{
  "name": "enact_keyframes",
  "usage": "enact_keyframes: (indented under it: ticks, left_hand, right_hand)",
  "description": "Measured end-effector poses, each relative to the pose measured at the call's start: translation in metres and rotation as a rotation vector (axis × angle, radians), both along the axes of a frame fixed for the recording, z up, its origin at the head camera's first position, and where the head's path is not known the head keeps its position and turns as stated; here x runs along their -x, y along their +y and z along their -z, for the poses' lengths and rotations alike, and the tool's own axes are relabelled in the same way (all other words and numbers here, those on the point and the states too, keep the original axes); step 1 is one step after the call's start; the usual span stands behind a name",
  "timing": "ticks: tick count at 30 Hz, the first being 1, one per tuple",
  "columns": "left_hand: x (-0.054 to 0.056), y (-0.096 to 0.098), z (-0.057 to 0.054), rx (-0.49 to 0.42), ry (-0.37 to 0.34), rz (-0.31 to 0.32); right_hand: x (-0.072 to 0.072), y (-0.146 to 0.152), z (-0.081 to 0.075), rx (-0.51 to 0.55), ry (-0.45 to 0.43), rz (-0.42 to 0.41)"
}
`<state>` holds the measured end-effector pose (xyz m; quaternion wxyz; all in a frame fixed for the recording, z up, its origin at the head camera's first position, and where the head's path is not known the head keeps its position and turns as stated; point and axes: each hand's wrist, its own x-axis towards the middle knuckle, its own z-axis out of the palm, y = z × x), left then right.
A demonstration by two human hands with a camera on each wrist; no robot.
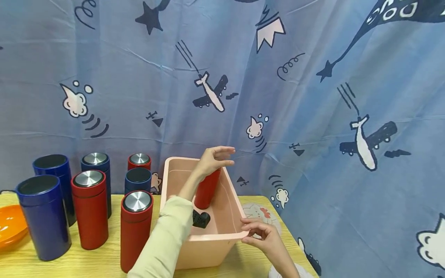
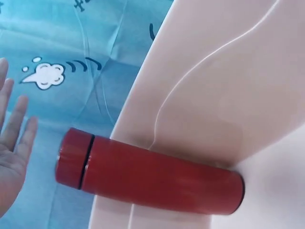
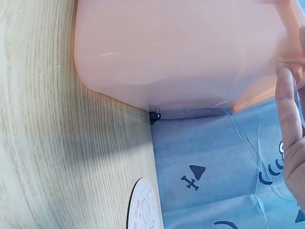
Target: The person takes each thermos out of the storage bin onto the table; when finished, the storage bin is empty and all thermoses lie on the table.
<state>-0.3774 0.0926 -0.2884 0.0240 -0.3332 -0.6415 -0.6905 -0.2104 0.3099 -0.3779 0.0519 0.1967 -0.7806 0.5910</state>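
Note:
A red thermos bottle (image 1: 208,189) stands inside a pink plastic bin (image 1: 198,255), leaning toward the bin's far right wall. My left hand (image 1: 216,159) hovers over the bottle's top with fingers extended. In the left wrist view a gap shows between the left hand (image 2: 13,157) and the capped end of the red bottle (image 2: 152,174). At the bin's near right corner, my right hand (image 1: 259,233) pinches the rim between thumb and fingers. The right wrist view shows its fingers (image 3: 288,102) at the rim of the bin (image 3: 181,52).
Left of the bin, several red and blue thermos bottles (image 1: 89,210) stand on the wooden table (image 1: 97,264). An orange dish (image 1: 12,224) lies at the far left. Inside the bin is a black perforated object (image 1: 201,219). A round rabbit-print mat (image 1: 260,212) lies right of the bin, before a blue curtain (image 1: 313,116).

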Motion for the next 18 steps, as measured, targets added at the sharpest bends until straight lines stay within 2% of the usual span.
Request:
enact_keyframes:
  ticks: [3,5,10,16,18]
  left_hand:
    - [0.010,0.004,0.004,-0.073,0.034,-0.044]
    - [0.013,0.002,0.007,-0.118,0.049,-0.084]
    - [0.018,-0.002,0.012,-0.128,0.077,-0.156]
    - [0.027,-0.003,0.020,-0.239,-0.006,-0.202]
    - [0.026,-0.005,0.022,-0.226,-0.055,-0.201]
  right_hand:
    - [0.000,0.000,-0.002,-0.004,0.004,-0.001]
    - [0.000,-0.002,-0.001,-0.001,0.008,-0.012]
    - [0.001,-0.003,-0.001,0.025,0.042,-0.021]
    - [0.000,-0.001,0.001,0.032,0.049,-0.023]
    - [0.000,0.000,0.003,0.037,0.046,-0.025]
